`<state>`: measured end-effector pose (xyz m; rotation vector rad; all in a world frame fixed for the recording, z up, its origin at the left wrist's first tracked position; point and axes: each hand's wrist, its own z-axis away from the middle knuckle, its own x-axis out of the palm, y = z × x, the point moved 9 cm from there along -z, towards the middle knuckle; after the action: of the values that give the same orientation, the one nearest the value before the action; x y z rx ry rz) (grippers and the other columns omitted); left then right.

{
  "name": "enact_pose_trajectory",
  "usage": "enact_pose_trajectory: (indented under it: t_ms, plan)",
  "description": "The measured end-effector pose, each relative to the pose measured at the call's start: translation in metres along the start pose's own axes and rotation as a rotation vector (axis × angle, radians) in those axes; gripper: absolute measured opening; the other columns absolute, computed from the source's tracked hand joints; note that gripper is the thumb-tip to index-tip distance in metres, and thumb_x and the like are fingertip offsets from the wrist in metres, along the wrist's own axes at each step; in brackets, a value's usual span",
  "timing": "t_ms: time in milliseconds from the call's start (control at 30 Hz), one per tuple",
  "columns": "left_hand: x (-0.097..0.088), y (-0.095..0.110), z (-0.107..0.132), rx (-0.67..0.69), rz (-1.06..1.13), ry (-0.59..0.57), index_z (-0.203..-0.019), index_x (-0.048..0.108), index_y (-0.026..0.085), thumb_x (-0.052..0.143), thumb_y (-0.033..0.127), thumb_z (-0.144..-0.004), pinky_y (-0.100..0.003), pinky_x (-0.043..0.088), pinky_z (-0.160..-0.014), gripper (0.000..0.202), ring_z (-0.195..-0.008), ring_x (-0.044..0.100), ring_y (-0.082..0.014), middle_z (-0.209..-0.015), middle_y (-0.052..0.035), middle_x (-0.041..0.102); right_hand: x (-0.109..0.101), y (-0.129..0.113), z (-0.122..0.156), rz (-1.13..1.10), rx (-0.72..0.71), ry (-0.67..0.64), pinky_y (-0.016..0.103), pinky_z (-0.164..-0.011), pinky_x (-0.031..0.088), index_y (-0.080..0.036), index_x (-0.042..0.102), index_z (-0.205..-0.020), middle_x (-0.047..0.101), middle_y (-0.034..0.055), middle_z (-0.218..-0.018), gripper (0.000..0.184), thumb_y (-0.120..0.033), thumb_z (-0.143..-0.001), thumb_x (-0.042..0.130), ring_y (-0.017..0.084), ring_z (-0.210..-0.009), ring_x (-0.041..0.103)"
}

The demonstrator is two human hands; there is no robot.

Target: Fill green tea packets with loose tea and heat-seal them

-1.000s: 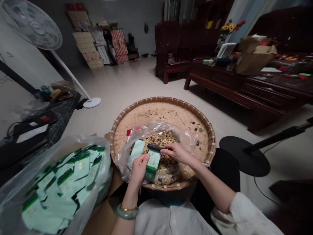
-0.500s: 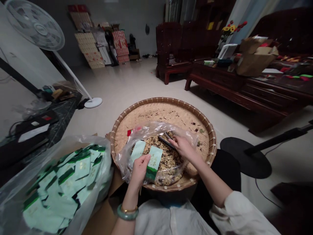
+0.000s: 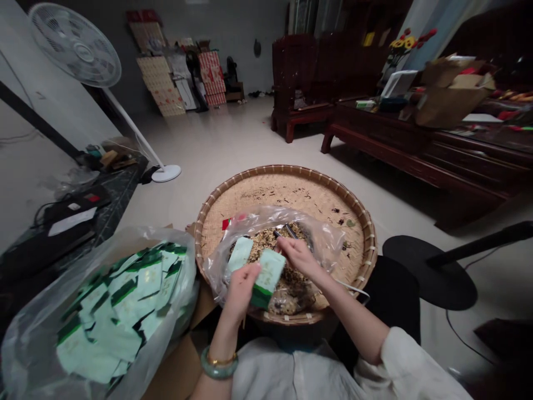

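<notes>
We record our left hand clasping two light, flexible pale-green sachets, best held by their edges; whether our right hand grips the slim metal tool, we cannot tell.

L hand closed, R hand pinching

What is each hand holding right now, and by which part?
The left hand holds two pale green packets by their lower parts. The right hand holds what look like scissors, gripped mid-length, with the far ends showing.
</notes>
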<state>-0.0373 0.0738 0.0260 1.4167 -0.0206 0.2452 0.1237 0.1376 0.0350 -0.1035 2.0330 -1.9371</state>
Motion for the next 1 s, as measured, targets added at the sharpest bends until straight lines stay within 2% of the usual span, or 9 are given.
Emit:
enact_pose_trajectory:
  t_ms: [100, 167, 267, 400, 467, 567, 867, 933, 1000]
  plan:
    - [-0.059, 0.039, 0.012, 0.275, 0.443, 0.444, -0.101, 0.065, 0.021, 0.062, 0.052, -0.076, -0.031, 0.049, -0.083, 0.04, -0.091, 0.062, -0.018, -0.099, -0.0028, 0.068, -0.007, 0.016, -0.004, -0.185, 0.136, 0.017, 0.022, -0.036, 0.031, -0.016, 0.06, -0.08, 0.048, -0.0035, -0.047, 0.064, -0.072, -0.083, 0.03, 0.011, -0.037, 0.042]
    - [-0.076, 0.058, 0.022, 0.431, 0.556, 0.538, -0.111, 0.06, 0.02, 0.048, 0.062, -0.081, -0.035, 0.046, -0.094, 0.053, -0.107, 0.06, -0.0204, -0.117, -0.0075, 0.063, -0.005, 0.025, -0.005, -0.188, 0.183, 0.0, 0.022, -0.035, 0.032, -0.016, 0.06, -0.083, 0.051, -0.0021, -0.05, 0.063, -0.071, -0.083, 0.03, 0.012, -0.039, 0.045]
    - [-0.063, 0.06, 0.016, 0.409, 0.347, 0.425, -0.119, 0.057, 0.019, 0.055, 0.049, -0.083, -0.037, 0.041, -0.103, 0.046, -0.115, 0.057, -0.0218, -0.128, -0.0118, 0.058, 0.007, 0.035, -0.003, -0.019, 0.202, -0.081, 0.022, -0.04, 0.035, -0.017, 0.061, -0.08, 0.053, -0.0013, -0.052, 0.052, -0.059, -0.089, 0.031, 0.013, -0.043, 0.048]
    - [-0.013, 0.025, -0.015, 0.275, -0.535, 0.09, -0.105, 0.066, 0.017, 0.06, 0.026, -0.08, -0.043, 0.044, -0.099, 0.028, -0.11, 0.061, -0.0262, -0.114, -0.0136, 0.067, 0.026, 0.021, 0.003, 0.418, -0.062, -0.168, 0.026, -0.064, 0.042, -0.017, 0.064, -0.078, 0.062, 0.0021, -0.07, 0.018, -0.028, -0.086, 0.053, 0.015, -0.067, 0.057]
    - [-0.008, 0.011, -0.03, 0.279, -0.964, 0.091, -0.109, 0.065, 0.012, 0.056, 0.016, -0.079, -0.044, 0.043, -0.099, 0.031, -0.113, 0.059, -0.0291, -0.117, -0.0187, 0.064, 0.033, 0.017, 0.009, 0.581, -0.137, -0.184, 0.027, -0.071, 0.041, -0.018, 0.066, -0.086, 0.063, 0.0039, -0.082, 0.007, -0.02, -0.08, 0.061, 0.017, -0.077, 0.057]
    - [-0.019, 0.004, -0.046, 0.215, -1.345, 0.203, -0.116, 0.06, 0.005, 0.05, 0.007, -0.079, -0.041, 0.046, -0.089, 0.038, -0.102, 0.063, -0.0302, -0.108, -0.0243, 0.066, 0.035, 0.022, 0.014, 0.7, -0.126, -0.2, 0.026, -0.072, 0.04, -0.018, 0.065, -0.095, 0.061, 0.0051, -0.088, 0.018, -0.019, -0.076, 0.067, 0.018, -0.081, 0.056]
    - [-0.028, 0.008, -0.041, 0.202, -1.363, 0.228, -0.088, 0.07, 0.015, 0.052, 0.017, -0.083, -0.035, 0.048, -0.077, 0.019, -0.082, 0.067, -0.0261, -0.088, -0.0128, 0.072, 0.032, 0.022, 0.015, 0.633, -0.104, -0.184, 0.029, -0.077, 0.041, -0.018, 0.067, -0.092, 0.063, 0.0065, -0.089, 0.013, -0.026, -0.084, 0.062, 0.019, -0.084, 0.057]
    - [-0.025, 0.013, -0.035, 0.259, -1.33, 0.238, -0.087, 0.069, 0.016, 0.053, 0.02, -0.084, -0.035, 0.048, -0.074, 0.017, -0.078, 0.067, -0.0248, -0.086, -0.0109, 0.072, 0.03, 0.017, 0.013, 0.52, -0.116, -0.139, 0.031, -0.08, 0.042, -0.018, 0.067, -0.091, 0.065, 0.0073, -0.089, 0.017, -0.031, -0.086, 0.059, 0.02, -0.086, 0.057]
    - [-0.016, 0.022, -0.025, 0.405, -1.262, 0.233, -0.084, 0.067, 0.017, 0.054, 0.019, -0.083, -0.034, 0.048, -0.072, 0.013, -0.077, 0.066, -0.0234, -0.084, -0.0092, 0.072, 0.026, 0.017, 0.01, 0.305, -0.085, -0.069, 0.033, -0.079, 0.044, -0.018, 0.066, -0.099, 0.067, 0.0075, -0.091, 0.025, -0.037, -0.089, 0.053, 0.02, -0.086, 0.059]
